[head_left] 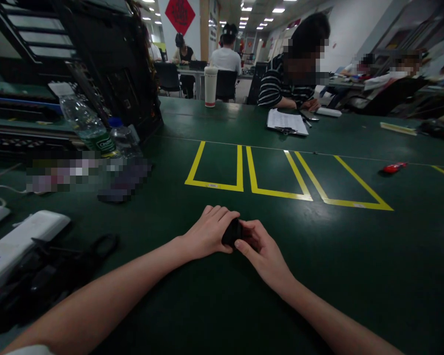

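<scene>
A small black rounded object (232,233) lies between my two hands, low over the green table; its exact kind does not show. My left hand (210,229) is wrapped over its left side, with the fingers together on top and the thumb along the near edge. From the right, the thumb and curled fingers of my right hand (261,249) grip its other side. Parts of the object are hidden under the fingers. Beyond the hands, yellow tape outlines (222,187) mark the green tabletop (214,305).
Clear bottles (85,123) stand at the left beside a large black frame (114,74). A white power strip (25,246) and black cables (48,271) lie nearer. A clipboard (286,122), a white cup (210,86) and a red object (394,168) are farther off. A person in stripes sits opposite.
</scene>
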Motion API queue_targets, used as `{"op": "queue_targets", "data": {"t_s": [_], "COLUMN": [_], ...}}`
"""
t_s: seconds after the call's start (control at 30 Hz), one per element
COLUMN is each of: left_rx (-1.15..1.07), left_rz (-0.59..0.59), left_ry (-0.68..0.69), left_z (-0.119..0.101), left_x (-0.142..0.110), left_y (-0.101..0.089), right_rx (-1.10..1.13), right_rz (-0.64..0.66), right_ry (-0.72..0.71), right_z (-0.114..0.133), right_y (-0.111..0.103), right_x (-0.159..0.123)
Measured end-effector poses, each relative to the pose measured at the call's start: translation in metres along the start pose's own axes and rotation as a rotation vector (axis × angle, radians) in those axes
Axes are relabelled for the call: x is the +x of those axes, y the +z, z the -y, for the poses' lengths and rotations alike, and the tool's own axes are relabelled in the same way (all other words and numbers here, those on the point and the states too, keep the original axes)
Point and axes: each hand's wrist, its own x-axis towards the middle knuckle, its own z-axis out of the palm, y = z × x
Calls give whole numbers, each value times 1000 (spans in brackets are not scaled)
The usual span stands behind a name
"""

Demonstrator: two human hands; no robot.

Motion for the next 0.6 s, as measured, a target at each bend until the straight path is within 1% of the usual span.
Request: {"op": "queue_targets", "data": {"t_s": [0.13,0.23,0.33,0.43,0.6], "left_rx": [0,17,28,36,43], "left_rz": [18,40,50,39,30], "left_ry": [0,5,8,13,6], "left_z": [1,1,1,2,2], "left_x": [1,2,2,2,1], "left_y": [-1,-3,-4,-3,-1], "right_rx": [29,45,-6,-55,-106], "right_rz": [5,25,48,78,54], "right_ry": [7,63,102,65,-21], "right_z": [1,4,6,4,0], "right_y": [-2,-4,-6,-6,-4], "right_x": [2,4,6,4,-1]}}
